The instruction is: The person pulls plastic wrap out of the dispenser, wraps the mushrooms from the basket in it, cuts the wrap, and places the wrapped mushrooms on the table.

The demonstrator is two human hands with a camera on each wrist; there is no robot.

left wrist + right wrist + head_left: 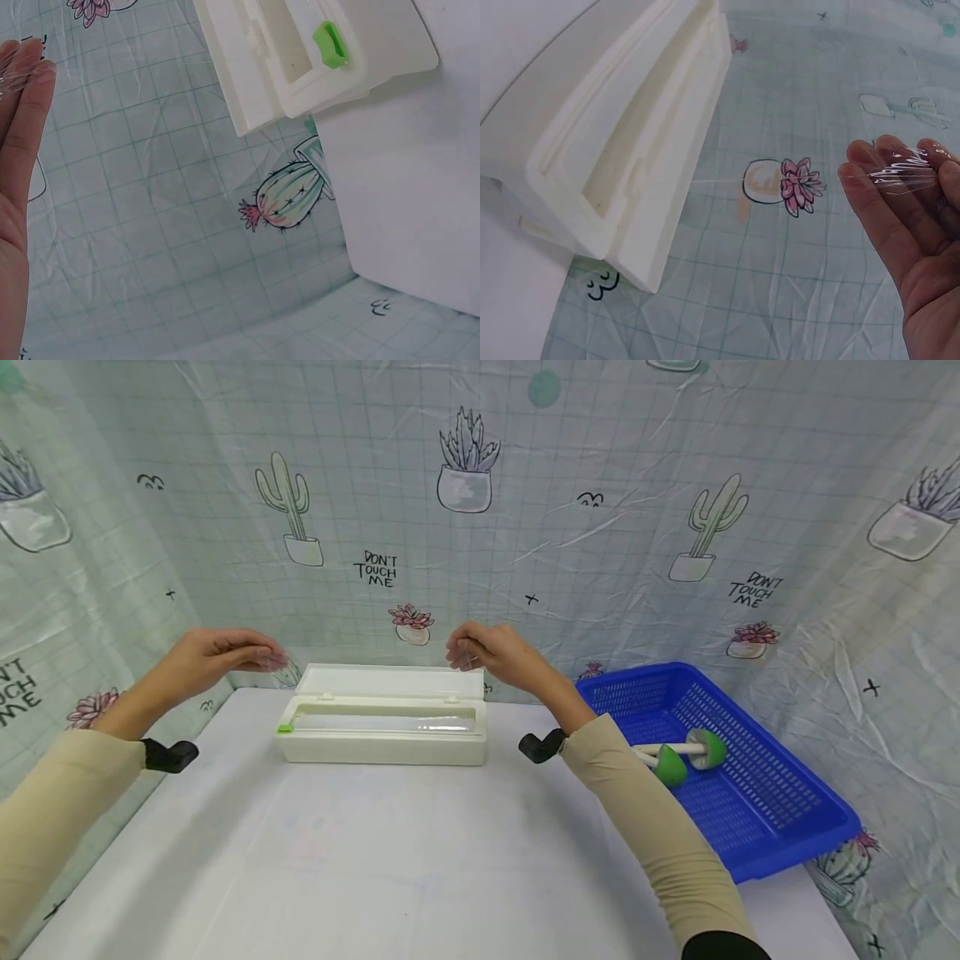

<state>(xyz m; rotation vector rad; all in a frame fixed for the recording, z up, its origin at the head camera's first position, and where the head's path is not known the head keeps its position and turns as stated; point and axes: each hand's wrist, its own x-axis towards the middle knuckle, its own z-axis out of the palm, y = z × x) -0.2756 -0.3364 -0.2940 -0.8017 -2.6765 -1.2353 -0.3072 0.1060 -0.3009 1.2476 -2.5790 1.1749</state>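
Clear cling film [904, 176] is pinched in my right hand [498, 653], thumb against fingers, with shiny creases across the fingertips. My left hand [213, 660] also pinches film at its fingertips, beyond the far left corner of the dispenser. Both hands are raised off the table, one towards each end of the white cling film dispenser [382, 750]. The dispenser's lid [390, 682] is tipped back, and the film roll [375, 722] shows in its slot. A green slider [285, 728] sits at the left end. Most of the film between the hands is too transparent to make out.
Right of the dispenser, a blue plastic basket [780, 852] holds green-capped, white-stemmed mushroom-shaped things [707, 749], partly behind my right sleeve. A patterned sheet [465, 552] hangs at the back and sides of the white table [390, 860].
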